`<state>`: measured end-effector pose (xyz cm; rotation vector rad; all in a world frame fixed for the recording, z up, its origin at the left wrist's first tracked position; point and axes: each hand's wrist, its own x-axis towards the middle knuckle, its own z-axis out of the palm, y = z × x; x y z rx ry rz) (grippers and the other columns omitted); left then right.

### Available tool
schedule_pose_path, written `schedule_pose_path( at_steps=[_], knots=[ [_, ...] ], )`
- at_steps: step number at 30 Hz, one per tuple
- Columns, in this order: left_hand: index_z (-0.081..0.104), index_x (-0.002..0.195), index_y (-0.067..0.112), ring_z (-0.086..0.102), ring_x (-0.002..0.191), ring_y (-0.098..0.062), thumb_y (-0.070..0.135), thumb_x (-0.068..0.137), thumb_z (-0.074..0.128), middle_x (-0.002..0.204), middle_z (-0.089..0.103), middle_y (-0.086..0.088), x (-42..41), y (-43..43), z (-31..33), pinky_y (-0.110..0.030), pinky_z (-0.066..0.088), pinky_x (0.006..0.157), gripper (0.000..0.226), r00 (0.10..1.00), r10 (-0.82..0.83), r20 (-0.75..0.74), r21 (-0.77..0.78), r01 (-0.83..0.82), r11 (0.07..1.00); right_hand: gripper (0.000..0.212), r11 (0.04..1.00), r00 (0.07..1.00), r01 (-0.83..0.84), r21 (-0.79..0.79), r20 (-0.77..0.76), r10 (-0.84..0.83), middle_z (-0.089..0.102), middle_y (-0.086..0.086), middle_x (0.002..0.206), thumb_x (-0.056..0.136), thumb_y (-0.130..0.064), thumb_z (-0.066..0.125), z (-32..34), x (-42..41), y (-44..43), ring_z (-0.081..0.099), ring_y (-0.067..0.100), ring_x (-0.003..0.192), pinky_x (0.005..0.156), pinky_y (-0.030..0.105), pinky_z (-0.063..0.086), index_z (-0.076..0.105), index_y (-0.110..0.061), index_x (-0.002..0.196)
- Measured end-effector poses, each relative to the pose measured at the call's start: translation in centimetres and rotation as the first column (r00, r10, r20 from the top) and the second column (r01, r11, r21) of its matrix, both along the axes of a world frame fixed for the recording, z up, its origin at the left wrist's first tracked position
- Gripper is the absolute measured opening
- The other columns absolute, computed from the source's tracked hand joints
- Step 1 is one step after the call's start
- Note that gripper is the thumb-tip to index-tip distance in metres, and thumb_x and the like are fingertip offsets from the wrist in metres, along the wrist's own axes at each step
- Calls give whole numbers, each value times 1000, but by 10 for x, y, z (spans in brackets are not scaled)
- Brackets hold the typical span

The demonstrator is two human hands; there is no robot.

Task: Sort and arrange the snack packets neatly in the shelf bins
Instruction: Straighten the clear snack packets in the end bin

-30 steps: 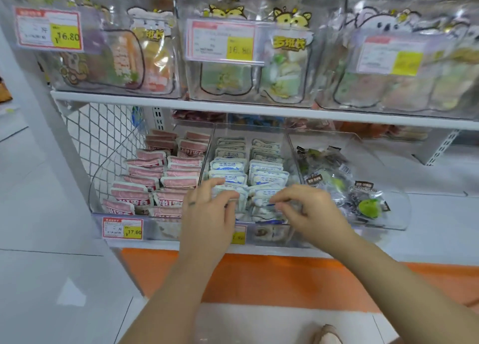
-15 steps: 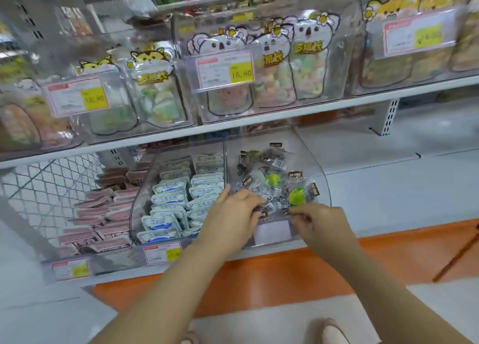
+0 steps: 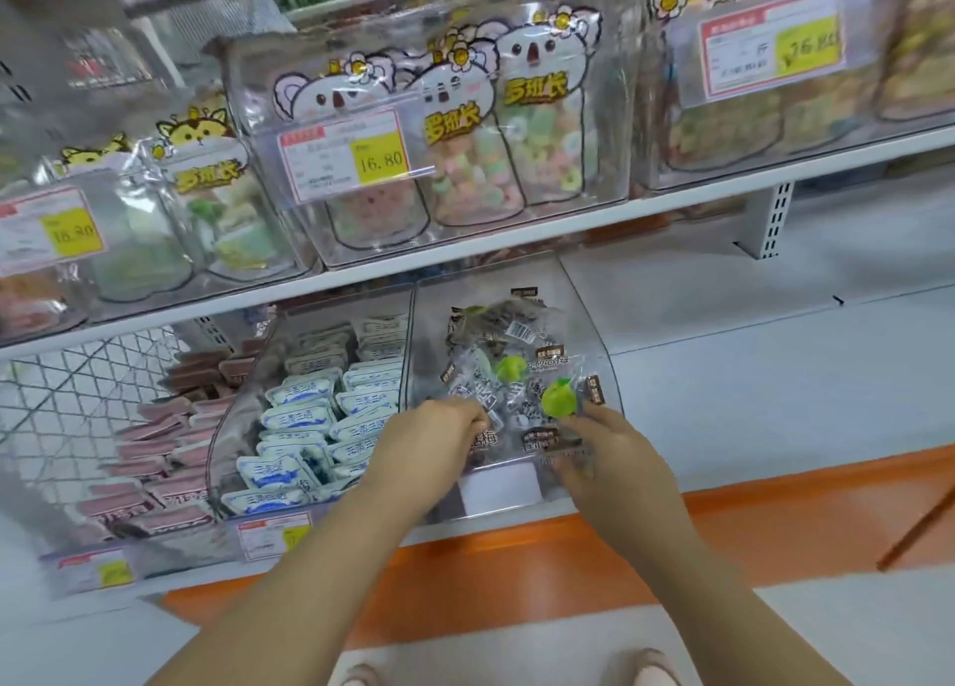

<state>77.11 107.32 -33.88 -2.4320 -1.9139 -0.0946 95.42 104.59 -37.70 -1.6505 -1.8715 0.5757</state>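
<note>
Three clear bins sit on the lower shelf. The right bin (image 3: 586, 318) holds a loose heap of clear plum packets (image 3: 517, 347) with brown labels and green fruit prints. My left hand (image 3: 434, 450) reaches into its front left, fingers curled down among the packets. At the front right my right hand (image 3: 612, 460) curls its fingers round a brown-labelled packet at the bin's front edge. The middle bin holds white-and-blue packets (image 3: 305, 416) in rows. Pink packets (image 3: 155, 442) are stacked in rows in the left bin.
Bare white shelf (image 3: 775, 375) lies right of the bins, a wire mesh panel (image 3: 77, 391) to their left. The upper shelf (image 3: 672, 210) carries clear boxes of koala-print candy bags (image 3: 465, 168) with price tags. An orange base strip (image 3: 517, 572) runs below; my shoes (image 3: 651, 670) show at the bottom.
Both hands left the middle bin of white-and-blue packets and shifted right into the plum-packet bin. The view swung right and tilted with them.
</note>
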Motion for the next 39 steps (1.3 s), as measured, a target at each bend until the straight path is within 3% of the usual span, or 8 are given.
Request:
schedule_pose_path(
  at_steps=[6,13,18,22,26,31,36,39],
  knots=[
    [60,97,28,60,77,-13,29,97,44,91,65,8,5,8,6,-28,48,64,16,999,44,33,-58,-42,997,30,1000,958,-23,16,-285,27,59,-7,126,94,-11,52,4,5,2,53,-1,97,80,-3,32,62,-17,122],
    [62,109,35,60,91,-6,32,91,54,99,66,16,26,7,15,-29,52,80,20,988,-119,100,-124,131,984,16,977,919,198,78,-361,-157,70,-11,96,85,-19,67,16,17,-4,60,2,83,73,8,43,74,-19,99],
    [57,123,29,61,90,-6,29,91,55,103,66,14,33,14,10,-27,51,83,32,966,-79,245,-155,120,981,12,965,860,261,-29,-447,-246,64,-14,67,79,-6,70,15,22,-5,60,-6,63,60,1,43,73,-18,80],
    [40,139,26,56,98,-6,26,89,60,121,56,10,35,18,12,-19,42,83,53,875,-9,485,-164,102,981,20,941,843,338,15,-450,-296,64,-9,69,80,-5,64,20,20,-8,59,2,67,65,19,48,64,-24,72],
    [14,148,32,41,124,-9,37,83,66,139,36,11,36,16,26,-30,39,102,84,685,33,727,-198,163,967,24,926,751,375,30,-596,-285,65,-8,69,84,-3,59,35,20,-14,61,2,66,51,8,41,61,-24,71],
    [43,110,48,50,120,-12,35,82,68,135,49,6,35,14,44,-34,42,101,40,503,13,864,-143,220,965,16,967,705,249,60,-696,-138,66,-3,82,87,-8,63,49,17,-23,65,4,71,56,6,45,60,-24,84],
    [51,107,33,46,76,0,30,84,67,86,49,20,32,5,58,-12,35,64,28,760,-181,625,125,132,983,54,960,757,209,187,-653,-38,56,-16,115,82,-15,69,51,26,-13,57,-2,104,87,16,46,44,-30,128],
    [56,103,37,55,90,-5,34,81,69,93,59,18,39,9,59,-25,46,76,25,846,-262,464,182,199,963,52,969,868,74,235,-494,54,58,-25,109,79,-20,73,57,30,4,55,-8,100,85,11,46,50,-36,122]
  ],
)
